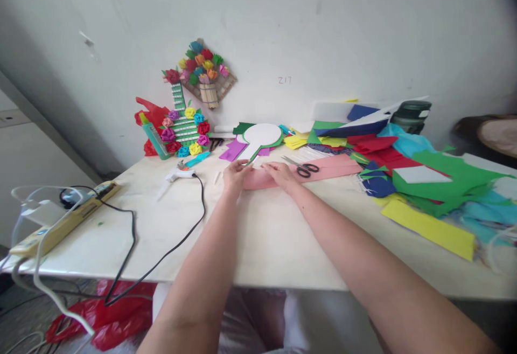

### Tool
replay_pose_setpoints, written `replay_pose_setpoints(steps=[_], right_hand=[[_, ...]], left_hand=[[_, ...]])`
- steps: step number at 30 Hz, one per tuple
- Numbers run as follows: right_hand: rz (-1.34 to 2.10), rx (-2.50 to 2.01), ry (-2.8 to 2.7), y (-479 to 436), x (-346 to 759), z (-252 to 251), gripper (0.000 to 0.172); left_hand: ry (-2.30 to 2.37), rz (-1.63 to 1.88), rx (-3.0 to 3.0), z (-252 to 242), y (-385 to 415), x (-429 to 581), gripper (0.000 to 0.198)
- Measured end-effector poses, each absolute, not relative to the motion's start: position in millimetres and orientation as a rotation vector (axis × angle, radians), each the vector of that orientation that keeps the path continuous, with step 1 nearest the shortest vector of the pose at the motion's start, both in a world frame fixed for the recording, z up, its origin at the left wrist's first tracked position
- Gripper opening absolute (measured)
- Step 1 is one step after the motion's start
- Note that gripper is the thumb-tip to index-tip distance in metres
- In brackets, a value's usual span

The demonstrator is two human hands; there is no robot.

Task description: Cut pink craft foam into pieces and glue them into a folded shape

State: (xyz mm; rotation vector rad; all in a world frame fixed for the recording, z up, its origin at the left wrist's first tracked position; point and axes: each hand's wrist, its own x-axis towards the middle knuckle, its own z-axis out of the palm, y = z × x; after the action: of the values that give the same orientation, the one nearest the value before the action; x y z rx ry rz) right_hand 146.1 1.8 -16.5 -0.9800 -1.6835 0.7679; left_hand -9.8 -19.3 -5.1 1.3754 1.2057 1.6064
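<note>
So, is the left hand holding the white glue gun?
No, the glue gun lies on the table, apart from the left hand.

Slants bare left forearm (204, 262) and right forearm (355, 238) inward, both stretched forward. Holds left hand (237, 176) and right hand (281, 175) near each other but apart, backs upward, fingers (268, 166) curved inward, too small to show grip.

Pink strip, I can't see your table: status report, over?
Left hand at left end of pink strip. Right hand on strip. Scissors resting on it, beside right hand.
</note>
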Motion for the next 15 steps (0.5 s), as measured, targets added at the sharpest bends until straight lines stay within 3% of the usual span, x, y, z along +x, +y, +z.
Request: replay_pose_setpoints(steps=[4, 15], right_hand=[[0.845, -0.915, -1.644, -1, 143, -13, 0.034], [0.960, -0.950, -1.446, -2, 133, -6, 0.026]], left_hand=[[1.215, 1.546, 1.502, -5, -19, -6, 0.035], [1.202, 1.516, 1.566, -4, -21, -4, 0.035]])
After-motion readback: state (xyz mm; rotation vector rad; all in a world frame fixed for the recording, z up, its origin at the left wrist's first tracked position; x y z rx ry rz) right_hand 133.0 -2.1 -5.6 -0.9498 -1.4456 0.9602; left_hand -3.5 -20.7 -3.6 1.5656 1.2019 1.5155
